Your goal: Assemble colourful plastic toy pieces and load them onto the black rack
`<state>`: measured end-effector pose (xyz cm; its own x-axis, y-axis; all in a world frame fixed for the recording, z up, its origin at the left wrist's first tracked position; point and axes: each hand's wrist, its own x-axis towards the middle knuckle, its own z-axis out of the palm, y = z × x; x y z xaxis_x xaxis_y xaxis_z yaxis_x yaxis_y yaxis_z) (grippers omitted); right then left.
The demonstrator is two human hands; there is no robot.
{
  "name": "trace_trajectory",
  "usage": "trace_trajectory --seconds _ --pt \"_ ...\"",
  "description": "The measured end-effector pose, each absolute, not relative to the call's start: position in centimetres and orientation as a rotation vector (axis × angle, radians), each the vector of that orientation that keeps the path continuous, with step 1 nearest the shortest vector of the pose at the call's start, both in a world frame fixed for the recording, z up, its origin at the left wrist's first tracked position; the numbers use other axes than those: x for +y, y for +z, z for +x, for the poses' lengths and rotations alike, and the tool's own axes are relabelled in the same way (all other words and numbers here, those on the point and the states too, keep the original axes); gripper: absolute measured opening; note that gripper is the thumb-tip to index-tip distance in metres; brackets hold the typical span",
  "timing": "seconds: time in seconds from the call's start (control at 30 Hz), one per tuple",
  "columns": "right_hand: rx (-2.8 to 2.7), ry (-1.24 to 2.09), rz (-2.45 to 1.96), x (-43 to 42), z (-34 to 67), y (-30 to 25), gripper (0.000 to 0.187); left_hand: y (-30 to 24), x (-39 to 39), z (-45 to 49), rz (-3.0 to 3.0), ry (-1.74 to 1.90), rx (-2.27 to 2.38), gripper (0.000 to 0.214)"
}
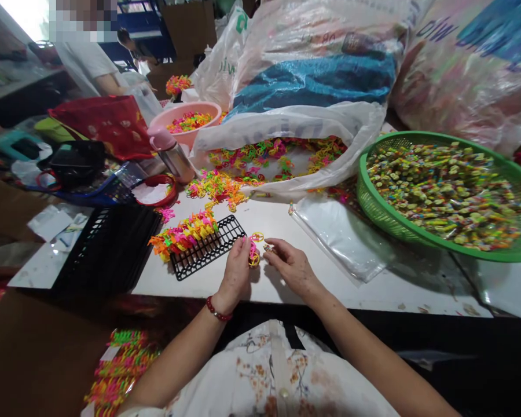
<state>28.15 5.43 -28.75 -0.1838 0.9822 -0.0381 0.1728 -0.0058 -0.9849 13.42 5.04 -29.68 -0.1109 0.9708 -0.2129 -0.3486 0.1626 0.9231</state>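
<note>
My left hand (238,270) is closed on a few small plastic rings (254,255) in pink, yellow and orange, just right of a black slotted rack (208,247). The rack's left half is filled with upright neon rings (183,233). My right hand (292,266) pinches a tiny piece at its fingertips, close to the left hand's rings. Both hands rest on the white table (295,226). A red bead bracelet sits on my left wrist.
A green basket (373,214) of colourful small wrapped pieces stands right. A clear bag (342,234) lies flat beside it. Loose neon rings (260,162) spill from a large plastic sack behind. Black trays (108,249), a pink bowl (186,121) and a person stand left and back.
</note>
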Motion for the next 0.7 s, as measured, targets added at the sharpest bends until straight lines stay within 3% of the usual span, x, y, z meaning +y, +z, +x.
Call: trace_trajectory --seconds 0.37,0.7 --pt "-1.407 1.258 -1.195 4.7 28.4 -28.6 0.023 -29.4 4.7 14.2 0.952 1.217 1.282 0.040" --pt "-1.475 1.012 -1.268 4.0 28.5 -28.7 0.018 -29.1 4.7 14.9 1.085 1.181 1.418 0.035"
